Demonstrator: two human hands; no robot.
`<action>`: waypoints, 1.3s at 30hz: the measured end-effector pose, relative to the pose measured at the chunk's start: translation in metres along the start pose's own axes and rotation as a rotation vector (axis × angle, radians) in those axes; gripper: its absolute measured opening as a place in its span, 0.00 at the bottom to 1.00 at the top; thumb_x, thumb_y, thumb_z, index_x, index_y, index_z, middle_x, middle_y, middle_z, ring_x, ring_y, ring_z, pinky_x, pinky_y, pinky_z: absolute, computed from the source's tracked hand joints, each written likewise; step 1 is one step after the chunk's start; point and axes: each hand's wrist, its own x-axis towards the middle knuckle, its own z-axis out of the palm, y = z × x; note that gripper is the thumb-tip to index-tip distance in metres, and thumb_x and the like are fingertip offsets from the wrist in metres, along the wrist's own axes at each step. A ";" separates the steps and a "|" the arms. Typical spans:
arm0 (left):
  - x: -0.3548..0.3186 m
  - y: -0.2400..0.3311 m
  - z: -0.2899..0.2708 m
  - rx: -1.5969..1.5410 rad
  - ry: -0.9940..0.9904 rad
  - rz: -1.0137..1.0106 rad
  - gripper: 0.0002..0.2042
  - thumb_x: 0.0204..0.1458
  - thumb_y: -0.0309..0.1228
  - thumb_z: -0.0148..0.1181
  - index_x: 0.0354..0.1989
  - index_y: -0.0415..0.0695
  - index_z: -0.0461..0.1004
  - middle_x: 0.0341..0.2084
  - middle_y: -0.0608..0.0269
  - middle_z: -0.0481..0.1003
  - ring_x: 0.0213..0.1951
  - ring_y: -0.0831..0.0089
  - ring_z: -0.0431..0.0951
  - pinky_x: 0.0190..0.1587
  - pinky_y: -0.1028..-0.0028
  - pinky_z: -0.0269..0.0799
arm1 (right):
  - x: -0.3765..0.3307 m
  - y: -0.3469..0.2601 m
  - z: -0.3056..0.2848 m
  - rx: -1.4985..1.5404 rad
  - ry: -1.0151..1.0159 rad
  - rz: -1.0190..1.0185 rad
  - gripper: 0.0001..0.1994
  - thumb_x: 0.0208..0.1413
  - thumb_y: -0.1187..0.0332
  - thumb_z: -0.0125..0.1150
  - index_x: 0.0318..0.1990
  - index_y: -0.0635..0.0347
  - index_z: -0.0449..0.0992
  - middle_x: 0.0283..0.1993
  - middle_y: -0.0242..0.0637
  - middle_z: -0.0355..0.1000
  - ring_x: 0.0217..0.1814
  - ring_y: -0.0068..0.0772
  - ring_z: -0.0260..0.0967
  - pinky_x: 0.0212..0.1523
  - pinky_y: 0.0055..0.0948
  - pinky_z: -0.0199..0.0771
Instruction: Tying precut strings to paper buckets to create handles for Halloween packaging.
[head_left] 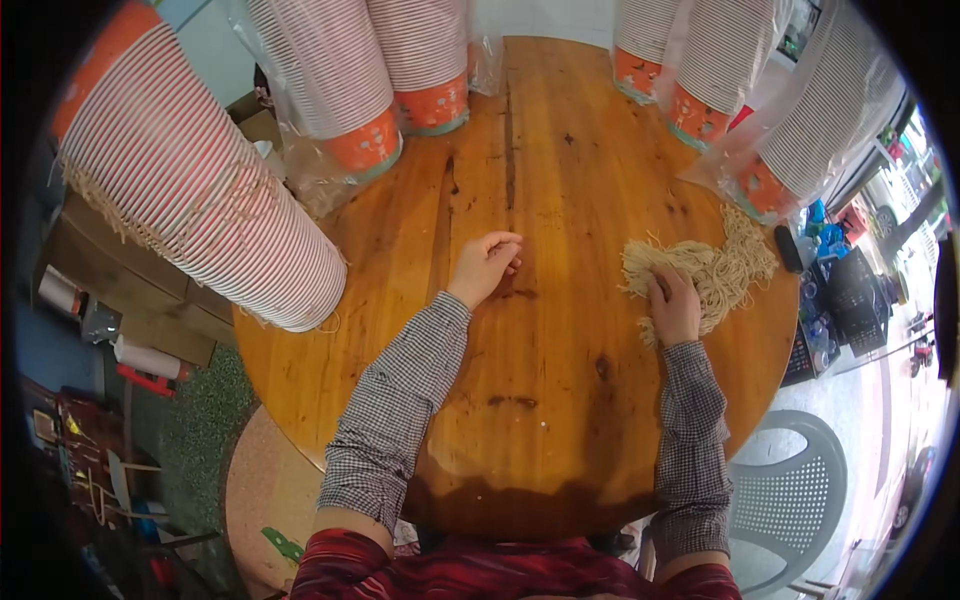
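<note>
My left hand (487,267) is over the middle of the round wooden table (540,350), its fingers curled together. Whatever may be inside them is hidden. At the right, my right hand (675,305) is closed on strands at the near side of a loose pile of beige strings (735,262). To the left of my left hand, a tall stack of nested paper cups (215,190) with an orange print leans over the table's edge. Some beige strings (130,225) hang along and across that stack.
At the back left stand more cup stacks (345,80) in clear plastic; bagged ones (820,110) stand at the back right. A small black object (788,248) lies by the strings. A grey plastic chair (790,500) is at the near right, cardboard boxes (130,270) at the left.
</note>
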 end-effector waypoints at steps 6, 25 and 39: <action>0.071 0.062 -0.037 0.566 0.371 0.660 0.25 0.51 0.25 0.56 0.59 0.36 0.59 0.60 0.46 0.58 0.57 0.59 0.66 0.51 0.71 0.70 | -0.003 -0.001 -0.001 0.003 0.016 -0.016 0.11 0.57 0.69 0.53 0.45 0.62 0.73 0.45 0.41 0.67 0.43 0.43 0.68 0.43 0.37 0.70; 0.100 0.266 -0.168 1.098 0.878 0.878 0.32 0.46 0.26 0.58 0.62 0.39 0.56 0.63 0.36 0.47 0.64 0.43 0.50 0.65 0.60 0.52 | -0.004 -0.001 0.002 0.000 0.050 -0.049 0.09 0.55 0.71 0.54 0.43 0.61 0.73 0.43 0.39 0.68 0.42 0.43 0.69 0.43 0.36 0.71; 0.087 0.293 -0.200 1.132 0.926 0.447 0.33 0.50 0.30 0.55 0.65 0.40 0.51 0.65 0.43 0.45 0.65 0.50 0.50 0.66 0.62 0.52 | -0.005 -0.004 0.000 -0.005 -0.037 -0.008 0.07 0.54 0.73 0.56 0.41 0.62 0.73 0.42 0.38 0.67 0.42 0.41 0.69 0.42 0.35 0.70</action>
